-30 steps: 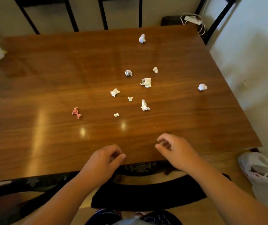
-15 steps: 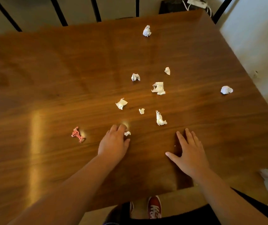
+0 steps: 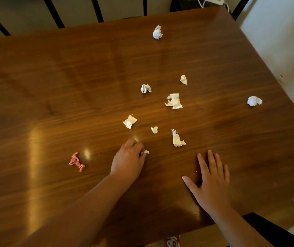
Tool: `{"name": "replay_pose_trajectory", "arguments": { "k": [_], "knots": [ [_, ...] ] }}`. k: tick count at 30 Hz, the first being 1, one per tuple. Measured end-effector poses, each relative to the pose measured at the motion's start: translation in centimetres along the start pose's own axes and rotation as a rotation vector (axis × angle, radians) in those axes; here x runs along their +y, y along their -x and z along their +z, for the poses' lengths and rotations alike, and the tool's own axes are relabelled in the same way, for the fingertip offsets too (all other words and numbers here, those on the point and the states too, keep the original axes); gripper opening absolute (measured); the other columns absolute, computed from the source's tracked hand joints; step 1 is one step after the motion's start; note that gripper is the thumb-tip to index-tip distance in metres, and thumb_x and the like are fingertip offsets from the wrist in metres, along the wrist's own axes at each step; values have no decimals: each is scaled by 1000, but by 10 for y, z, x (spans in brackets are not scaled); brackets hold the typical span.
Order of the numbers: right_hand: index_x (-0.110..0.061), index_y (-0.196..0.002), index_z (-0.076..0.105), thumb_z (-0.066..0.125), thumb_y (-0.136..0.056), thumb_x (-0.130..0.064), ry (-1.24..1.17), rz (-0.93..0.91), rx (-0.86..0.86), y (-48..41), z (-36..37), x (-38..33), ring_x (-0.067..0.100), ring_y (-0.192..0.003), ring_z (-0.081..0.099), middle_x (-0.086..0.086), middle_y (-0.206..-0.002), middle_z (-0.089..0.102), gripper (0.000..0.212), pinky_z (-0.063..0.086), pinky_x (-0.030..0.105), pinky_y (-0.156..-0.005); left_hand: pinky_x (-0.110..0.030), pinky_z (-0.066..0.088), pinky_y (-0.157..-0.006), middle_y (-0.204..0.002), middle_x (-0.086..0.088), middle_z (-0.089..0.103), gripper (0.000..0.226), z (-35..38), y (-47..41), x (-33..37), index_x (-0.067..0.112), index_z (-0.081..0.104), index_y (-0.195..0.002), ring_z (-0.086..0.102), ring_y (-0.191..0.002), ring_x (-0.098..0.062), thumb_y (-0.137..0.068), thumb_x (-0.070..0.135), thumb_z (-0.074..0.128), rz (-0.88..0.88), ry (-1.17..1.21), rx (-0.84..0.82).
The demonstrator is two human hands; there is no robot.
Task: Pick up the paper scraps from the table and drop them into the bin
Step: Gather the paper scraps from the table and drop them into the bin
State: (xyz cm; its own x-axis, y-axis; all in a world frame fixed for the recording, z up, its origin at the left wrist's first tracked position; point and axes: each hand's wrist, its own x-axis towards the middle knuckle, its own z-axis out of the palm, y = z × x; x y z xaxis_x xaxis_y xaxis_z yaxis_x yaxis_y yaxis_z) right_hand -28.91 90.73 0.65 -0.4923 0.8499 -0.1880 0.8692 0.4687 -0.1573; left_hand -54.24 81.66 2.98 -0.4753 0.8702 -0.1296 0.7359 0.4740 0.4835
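Observation:
Several crumpled white paper scraps lie scattered on the brown wooden table (image 3: pixel 53 104). My left hand (image 3: pixel 127 162) is curled over a tiny white scrap (image 3: pixel 145 152), fingertips pinching it against the tabletop. Just beyond lie a torn scrap (image 3: pixel 129 121), a small bit (image 3: pixel 154 129) and a longer twisted scrap (image 3: pixel 177 139). A pink scrap (image 3: pixel 76 161) sits to the left of that hand. My right hand (image 3: pixel 209 182) rests flat on the table with fingers spread, holding nothing. No bin is in view.
Farther scraps: a flat torn piece (image 3: pixel 174 101), two small ones (image 3: pixel 145 88) (image 3: pixel 183 79), a ball near the far edge (image 3: pixel 157 32) and a ball near the right edge (image 3: pixel 254 101). Dark railing bars stand behind the table. A white wall runs along the right.
Both hands came from the near edge onto the table. The left hand reached forward and closed its fingers on the tiny scrap; the right hand flattened on the tabletop.

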Motion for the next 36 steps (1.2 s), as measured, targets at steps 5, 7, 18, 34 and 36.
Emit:
{"name": "replay_pose_trajectory", "arguments": {
  "k": [5, 7, 18, 34, 36],
  "knots": [
    [-27, -149, 32, 31, -82, -79, 25, 8, 16, 1, 1, 0, 28, -148, 19, 8, -159, 28, 85, 21, 54, -116, -21, 40, -94, -127, 6, 52, 9, 4, -39, 14, 23, 64, -96, 49, -118, -12, -88, 28, 64, 112, -40, 42],
    [-27, -148, 34, 32, -81, -79, 21, 11, 18, 0, 1, 0, 29, -147, 21, 8, -158, 29, 85, 22, 54, -115, -28, 42, -101, -135, 5, 51, 14, 6, -54, 20, 22, 65, -101, 48, -123, -15, -89, 28, 63, 157, -85, 34],
    [-28, -146, 39, 34, -79, -80, 10, 23, -5, -1, 1, -2, 29, -145, 26, 8, -156, 34, 85, 26, 55, -113, -26, 52, -71, -97, 0, 62, 16, 4, -81, 35, 18, 56, -105, 59, -87, -16, -90, 14, 58, 243, -149, -19],
    [-28, -135, 50, 35, -66, -85, -87, 44, 38, -12, 9, -2, 24, -146, 24, 9, -147, 44, 91, 12, 43, -116, -30, 35, -53, -69, 1, 55, 36, -4, -231, 94, 21, 50, -74, 55, -67, -21, -89, 51, 36, 4, 6, -21],
    [-29, -133, 45, 31, -63, -88, -110, 47, 69, -17, 12, -1, 19, -149, 9, 8, -145, 44, 92, -1, 38, -117, -28, 36, -51, -68, 1, 55, 56, 4, -259, 106, 21, 51, -77, 54, -64, -18, -81, 73, 33, 41, -184, 23]
  ]
}}
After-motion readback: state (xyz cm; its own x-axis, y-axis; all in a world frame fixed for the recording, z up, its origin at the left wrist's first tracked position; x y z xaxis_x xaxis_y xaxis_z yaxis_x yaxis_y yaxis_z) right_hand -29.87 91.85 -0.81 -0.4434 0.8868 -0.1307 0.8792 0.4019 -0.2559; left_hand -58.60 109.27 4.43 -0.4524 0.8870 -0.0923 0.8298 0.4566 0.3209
